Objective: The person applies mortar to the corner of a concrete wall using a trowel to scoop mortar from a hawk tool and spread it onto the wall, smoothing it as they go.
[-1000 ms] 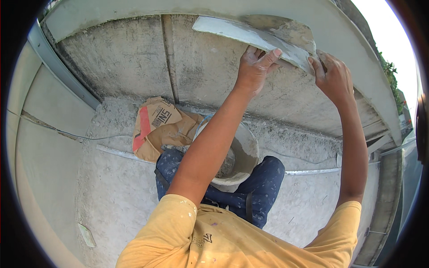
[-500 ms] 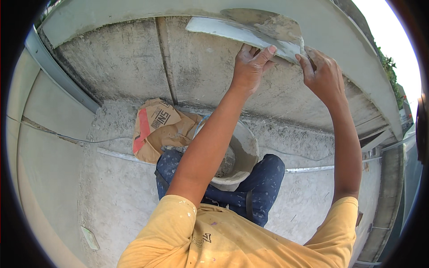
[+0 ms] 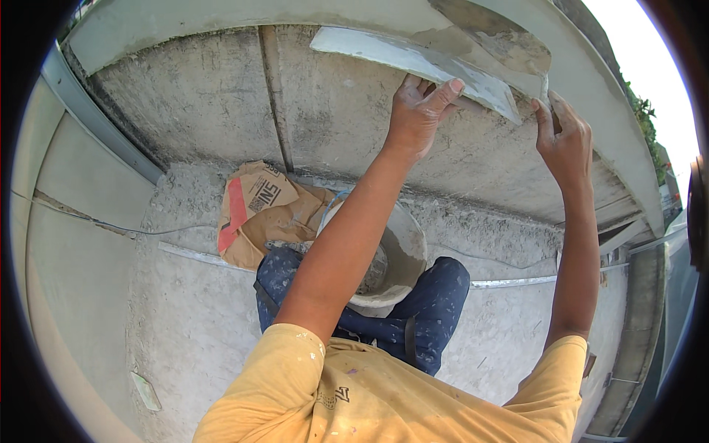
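Observation:
Against the underside of the smooth grey ledge is a pale flat mortar board, smeared with grey plaster. From below, my left hand grips it, thumb over the near edge. My right hand pinches the handle of a trowel, mostly hidden by the fingers. Its broad, rounded blade is stained with plaster and lies over the face of the ledge, just beyond the board's right end. Between my knees stands a bucket with grey mix inside, partly covered by my left forearm.
A crumpled brown paper bag with a red stripe lies left of the bucket. Long pale strips and a thin cable run along the dusty floor. A small flat offcut rests at lower left. The rough wall rises ahead.
My right hand has moved right with the trowel, its blade sliding away from the board and uncovering the board's right end. My left hand and the board have barely shifted.

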Demonstrator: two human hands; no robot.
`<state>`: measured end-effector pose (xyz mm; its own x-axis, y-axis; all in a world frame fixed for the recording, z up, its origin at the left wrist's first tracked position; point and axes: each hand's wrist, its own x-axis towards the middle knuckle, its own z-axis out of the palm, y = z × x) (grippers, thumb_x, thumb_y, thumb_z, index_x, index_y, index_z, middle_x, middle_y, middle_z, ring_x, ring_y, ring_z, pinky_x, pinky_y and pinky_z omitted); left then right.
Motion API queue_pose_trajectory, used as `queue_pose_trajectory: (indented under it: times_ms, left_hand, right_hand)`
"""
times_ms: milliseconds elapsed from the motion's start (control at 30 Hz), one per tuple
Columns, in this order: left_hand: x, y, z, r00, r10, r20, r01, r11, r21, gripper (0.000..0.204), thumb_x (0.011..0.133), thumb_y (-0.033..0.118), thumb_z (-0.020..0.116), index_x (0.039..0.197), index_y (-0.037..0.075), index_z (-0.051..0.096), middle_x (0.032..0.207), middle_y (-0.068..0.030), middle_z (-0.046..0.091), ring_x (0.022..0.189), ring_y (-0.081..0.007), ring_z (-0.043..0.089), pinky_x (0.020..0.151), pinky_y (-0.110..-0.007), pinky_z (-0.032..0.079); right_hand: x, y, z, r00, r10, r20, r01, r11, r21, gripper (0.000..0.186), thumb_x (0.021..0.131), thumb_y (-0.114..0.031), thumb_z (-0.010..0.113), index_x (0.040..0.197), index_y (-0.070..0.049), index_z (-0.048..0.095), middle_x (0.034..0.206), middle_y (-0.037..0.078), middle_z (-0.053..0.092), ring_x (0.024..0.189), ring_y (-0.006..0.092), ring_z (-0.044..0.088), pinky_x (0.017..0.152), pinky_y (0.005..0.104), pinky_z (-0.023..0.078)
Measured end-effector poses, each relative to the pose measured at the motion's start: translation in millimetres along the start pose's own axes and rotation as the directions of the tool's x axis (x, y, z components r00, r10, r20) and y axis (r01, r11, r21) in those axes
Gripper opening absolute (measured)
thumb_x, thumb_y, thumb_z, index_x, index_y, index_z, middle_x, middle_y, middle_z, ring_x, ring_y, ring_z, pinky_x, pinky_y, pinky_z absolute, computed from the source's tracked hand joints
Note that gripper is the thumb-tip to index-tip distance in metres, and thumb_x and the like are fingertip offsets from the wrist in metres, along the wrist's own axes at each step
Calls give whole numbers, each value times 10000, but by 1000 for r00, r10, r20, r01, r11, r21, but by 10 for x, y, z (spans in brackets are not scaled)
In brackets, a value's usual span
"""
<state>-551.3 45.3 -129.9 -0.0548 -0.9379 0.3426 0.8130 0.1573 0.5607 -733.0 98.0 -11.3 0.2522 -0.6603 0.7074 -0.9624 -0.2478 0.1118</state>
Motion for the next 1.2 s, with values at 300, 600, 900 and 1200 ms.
queue_pose_trajectory:
  times_ms: [300,600,900,1200]
  left_hand:
    - [16,-13,-17,1000,0,1,0,1000,28,630,813,236,747,1301,23,410,1221,-78,520,1124,-203,528,941,-391,465]
    - [17,-25,2,1000,3,15,-3,1000,-4,615,812,235,754,1266,29,392,1196,-96,510,1142,-219,501,968,-438,437]
    - [28,-48,-11,1000,25,-2,-25,999,-29,522,830,197,734,1228,56,426,1160,-61,534,1113,-192,509,941,-428,443]
    - [44,-53,-17,999,51,6,-51,996,-76,599,812,166,750,1295,37,419,1237,-60,509,1127,-209,520,918,-412,449]
  right_hand:
    - [95,-211,46,988,29,149,-15,996,-91,327,887,-288,604,1012,5,679,857,193,687,725,319,677,662,388,535]
    - [-36,85,94,991,-85,99,93,992,-85,339,872,-309,625,1000,-2,689,798,180,688,695,321,674,660,382,525]
    - [-313,494,-87,980,187,-68,-181,980,88,332,892,-289,641,1029,11,679,660,157,617,547,199,557,561,320,448]
    - [-793,599,-188,955,286,-77,-261,936,235,302,899,-234,650,1031,37,669,595,35,502,526,70,357,475,257,310]
